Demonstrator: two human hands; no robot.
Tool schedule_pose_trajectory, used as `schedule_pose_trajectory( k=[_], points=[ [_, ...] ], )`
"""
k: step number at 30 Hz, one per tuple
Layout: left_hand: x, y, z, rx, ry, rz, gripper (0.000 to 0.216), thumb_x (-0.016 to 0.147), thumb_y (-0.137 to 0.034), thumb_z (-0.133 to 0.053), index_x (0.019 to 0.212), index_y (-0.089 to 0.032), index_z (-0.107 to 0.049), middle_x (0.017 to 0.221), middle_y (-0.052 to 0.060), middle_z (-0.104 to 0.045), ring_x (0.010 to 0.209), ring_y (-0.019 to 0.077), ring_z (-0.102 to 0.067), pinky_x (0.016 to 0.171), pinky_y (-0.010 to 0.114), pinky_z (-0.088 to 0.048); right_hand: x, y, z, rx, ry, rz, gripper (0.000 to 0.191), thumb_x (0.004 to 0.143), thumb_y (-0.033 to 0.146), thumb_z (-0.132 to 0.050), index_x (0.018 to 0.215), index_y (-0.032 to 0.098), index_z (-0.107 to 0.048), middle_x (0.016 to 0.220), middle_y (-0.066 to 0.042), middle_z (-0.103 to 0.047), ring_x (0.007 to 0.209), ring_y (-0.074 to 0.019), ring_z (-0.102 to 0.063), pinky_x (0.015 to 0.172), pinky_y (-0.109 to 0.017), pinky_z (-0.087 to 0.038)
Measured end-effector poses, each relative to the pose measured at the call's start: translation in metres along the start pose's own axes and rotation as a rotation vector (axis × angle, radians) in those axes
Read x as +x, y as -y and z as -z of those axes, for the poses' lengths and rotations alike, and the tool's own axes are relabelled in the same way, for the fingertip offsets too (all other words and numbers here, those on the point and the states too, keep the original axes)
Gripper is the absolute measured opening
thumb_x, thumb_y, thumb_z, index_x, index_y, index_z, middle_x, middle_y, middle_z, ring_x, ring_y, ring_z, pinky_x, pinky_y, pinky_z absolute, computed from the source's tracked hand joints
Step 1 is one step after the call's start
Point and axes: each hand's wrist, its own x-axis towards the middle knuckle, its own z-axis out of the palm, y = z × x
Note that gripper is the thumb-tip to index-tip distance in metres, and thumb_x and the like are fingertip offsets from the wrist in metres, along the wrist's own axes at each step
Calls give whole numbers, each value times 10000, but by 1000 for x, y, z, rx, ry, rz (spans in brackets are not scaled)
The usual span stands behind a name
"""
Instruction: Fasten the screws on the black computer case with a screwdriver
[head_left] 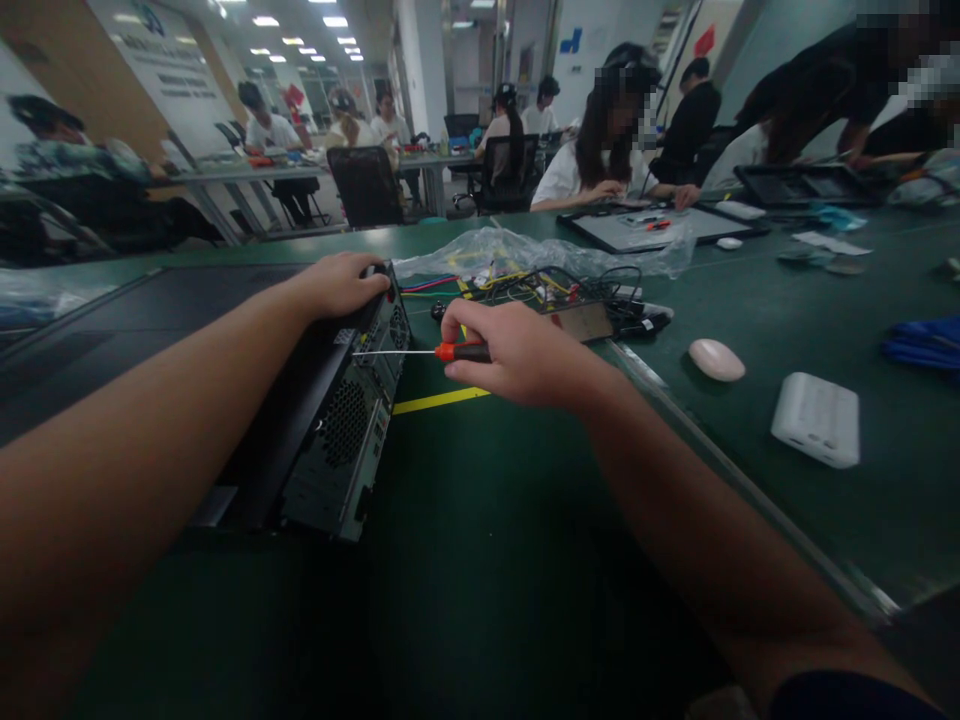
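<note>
A black desktop computer case [247, 400] lies on its side on the green table, its rear panel [343, 422] with vents and ports turned to the right. My left hand [341, 285] grips the far rear corner of the case, thumb along the edge; the other fingertips are partly hidden. In my right hand [510, 350] is a screwdriver [448, 352] with an orange and black handle, held between thumb and curled fingers. Its long thin shaft points left, and the tip meets the rear panel near its upper edge. Whether the tip sits in a screw is too small to tell.
Behind my right hand lie tangled cables [555, 285] and clear plastic wrap [517, 248]. To the right are a pink oval object [717, 360], a white box-shaped device [816, 420] and a blue bundle [926, 343]. Across the table a person works over a dark-framed panel [637, 230].
</note>
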Motion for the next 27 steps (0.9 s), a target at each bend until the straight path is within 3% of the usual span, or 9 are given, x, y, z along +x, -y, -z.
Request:
schedule_pose_trajectory(
  k=[9,17,27],
  points=[
    [1,3,3,-36,18,-12,701,1032,-537,-412,1604,-199,-636,1629,124,-666,1540,314,-592,1317,415,-435,3,-2,-2,-19,51,-45,171,984,334,-711,1100,208,-708,929,-53,-733,804,-215,-587,724,-335,-297],
    [-2,-2,5,-63,14,6,682,1022,-500,-449,1592,-188,-656,1630,123,-667,1561,338,-578,1327,433,-428,3,-4,-1,-31,77,-43,176,1005,349,-668,1077,197,-723,916,-55,-721,811,-216,-587,739,-337,-313],
    [-1,-2,5,-38,25,-6,682,1031,-513,-425,1591,-199,-656,1617,105,-677,1551,338,-580,1311,420,-434,5,-4,-4,-9,81,-30,148,939,269,-776,1057,203,-715,914,-24,-732,801,-189,-602,725,-315,-319]
  ],
)
